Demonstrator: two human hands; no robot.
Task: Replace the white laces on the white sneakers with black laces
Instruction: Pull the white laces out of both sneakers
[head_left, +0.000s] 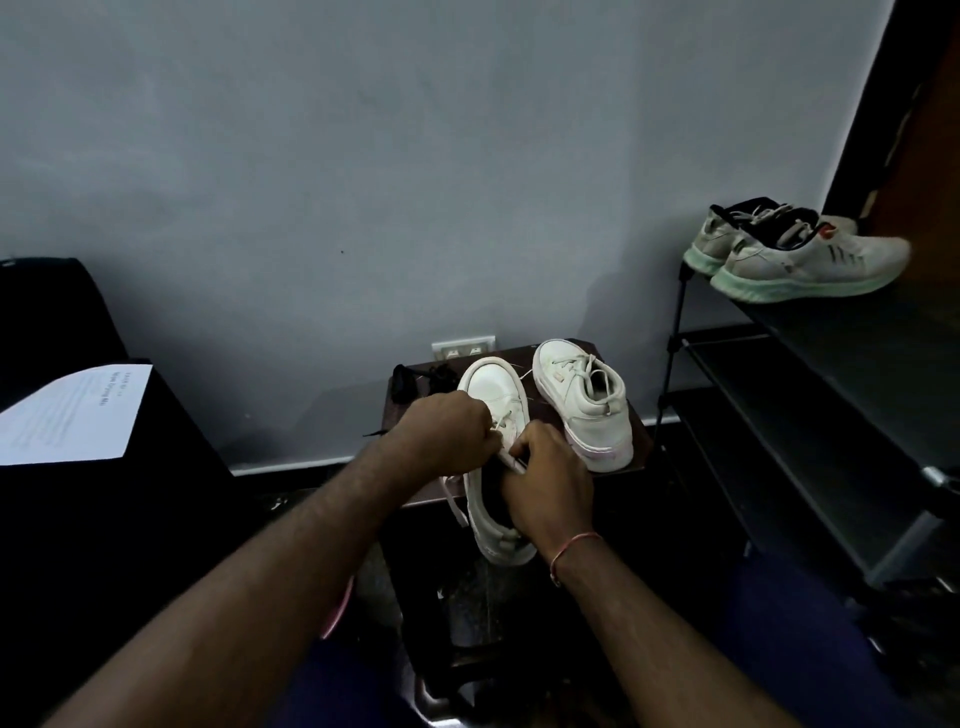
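Head view shows my left grip (452, 431) curled tight, pinching the white lace (506, 458) right at the eyelets of the near sneaker (491, 387). My right grip (545, 491) looks clamped on the same lace a little closer to the collar, and its palm covers the shoe's opening. That sneaker lies on the desk (644, 444) with its toe toward the wall and its heel hanging over the near edge. One freed lace end (453, 501) dangles off its left side.

I judge this to be the unthreading of the first shoe, early in the job. To do it well I would loosen one crossing at a time and draw each run straight out through its eyelet so the tip does not snag. I would also press the right grip down on the shoe, because that overhanging heel could tip it off the desk on a hard tug.

The black laces (415, 379) sit bunched at the far left of the desk, just past my left grip. I would drop the white lace well apart from them. The second sneaker (587, 402) stands just beside the first, on its right, laced in white.
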